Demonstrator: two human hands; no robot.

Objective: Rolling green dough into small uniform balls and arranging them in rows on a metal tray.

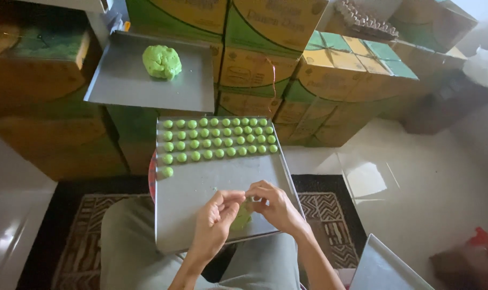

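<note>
A metal baking tray (pixel 201 182) rests on my lap. Several small green dough balls (pixel 217 138) lie in rows on its far half, with one lone ball (pixel 168 172) starting a new row at the left. My left hand (pixel 214 221) and my right hand (pixel 274 205) meet over the tray's near edge. Together they pinch a lump of green dough (pixel 242 217) between their fingers.
A second metal tray (pixel 131 80) sits higher at the back left with a big ball of green dough (pixel 162 62) on it. Stacked cardboard boxes (pixel 308 80) stand behind. Another tray's corner (pixel 386 268) shows at the lower right. A patterned rug (pixel 330 215) lies underneath.
</note>
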